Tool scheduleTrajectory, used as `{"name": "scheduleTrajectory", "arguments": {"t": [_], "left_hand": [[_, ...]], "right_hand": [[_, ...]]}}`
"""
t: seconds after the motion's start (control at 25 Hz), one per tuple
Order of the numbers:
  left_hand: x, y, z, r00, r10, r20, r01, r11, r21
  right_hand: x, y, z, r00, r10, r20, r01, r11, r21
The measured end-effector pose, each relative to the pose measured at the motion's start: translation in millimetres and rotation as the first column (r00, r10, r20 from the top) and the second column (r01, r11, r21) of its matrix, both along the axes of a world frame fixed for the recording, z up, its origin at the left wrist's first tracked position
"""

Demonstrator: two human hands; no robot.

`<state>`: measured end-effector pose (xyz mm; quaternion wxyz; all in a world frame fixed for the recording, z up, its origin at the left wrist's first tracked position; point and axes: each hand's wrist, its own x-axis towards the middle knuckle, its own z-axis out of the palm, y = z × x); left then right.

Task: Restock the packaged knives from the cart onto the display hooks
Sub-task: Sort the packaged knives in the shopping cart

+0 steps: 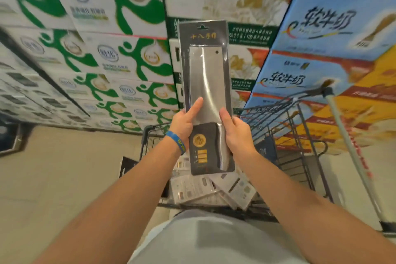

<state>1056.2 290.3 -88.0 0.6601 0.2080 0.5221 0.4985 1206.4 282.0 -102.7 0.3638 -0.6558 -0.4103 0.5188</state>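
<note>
A packaged cleaver (205,75) in a dark blister card, with a hang hole at its top, is held upright in front of me above the cart. My left hand (185,123) grips the pack's lower left edge, forefinger stretched up along the blade. My right hand (234,133) grips the lower right edge beside the handle. Below them, the wire cart (285,126) holds several more packaged knives (205,188) lying flat with their pale backs up. No display hooks are in view.
Stacked milk cartons form a wall ahead: green-and-white ones (90,53) at left, blue ones (317,28) at right. The cart's handle bar (351,146) runs down the right side. Beige floor (64,178) lies to my left.
</note>
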Motion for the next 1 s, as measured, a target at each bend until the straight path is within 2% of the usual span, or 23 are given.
{"name": "scheduleTrajectory", "arguments": {"t": [0.12,0.2,0.32,0.48,0.52,0.56,0.6,0.64,0.68,0.72,0.76,0.8,0.92,1.0], "left_hand": [[11,11,20,0.997,-0.069,-0.038,0.072,0.994,0.082],[20,25,36,0.994,-0.051,-0.099,0.067,0.983,0.173],[41,41,62,0.987,-0.04,-0.158,0.086,0.95,0.299],[70,54,75,0.988,-0.049,-0.146,0.097,0.936,0.337],[75,56,76,0.987,-0.04,-0.156,0.091,0.938,0.335],[79,58,77,0.985,-0.033,-0.167,0.087,0.939,0.333],[81,59,77,0.984,-0.03,-0.177,0.089,0.939,0.333],[83,60,77,0.983,-0.031,-0.181,0.092,0.938,0.334],[84,60,76,0.982,-0.032,-0.186,0.093,0.939,0.332],[84,59,73,0.981,-0.029,-0.191,0.091,0.942,0.322],[85,59,69,0.981,-0.032,-0.193,0.091,0.948,0.306],[85,59,64,0.981,-0.04,-0.188,0.093,0.954,0.284],[84,57,49,0.982,-0.046,-0.182,0.09,0.967,0.24],[79,54,41,0.979,-0.024,-0.205,0.069,0.974,0.217]], "right_hand": [[10,-2,16,0.997,-0.077,-0.003,0.077,0.992,0.096],[19,-3,26,0.993,-0.117,0.016,0.112,0.975,0.19],[36,0,41,0.988,-0.152,0.037,0.138,0.958,0.25],[82,13,53,0.994,-0.083,0.07,0.059,0.954,0.294],[102,16,49,0.984,-0.103,0.145,0.054,0.95,0.307],[127,19,40,0.933,-0.144,0.329,0.037,0.95,0.311],[157,20,24,0.811,-0.154,0.565,0.003,0.966,0.26],[187,18,6,0.667,-0.091,0.74,-0.005,0.992,0.126],[211,13,-11,0.599,0.034,0.8,0.03,0.997,-0.064],[228,5,-27,0.602,0.162,0.782,0.052,0.969,-0.241],[238,1,-41,0.642,0.223,0.733,0.041,0.945,-0.324],[242,-3,-52,0.672,0.227,0.705,0.016,0.948,-0.319],[225,-2,-51,0.683,0.119,0.721,0.022,0.983,-0.183],[194,-9,-46,0.753,0.031,0.657,0.025,0.997,-0.076]]}}
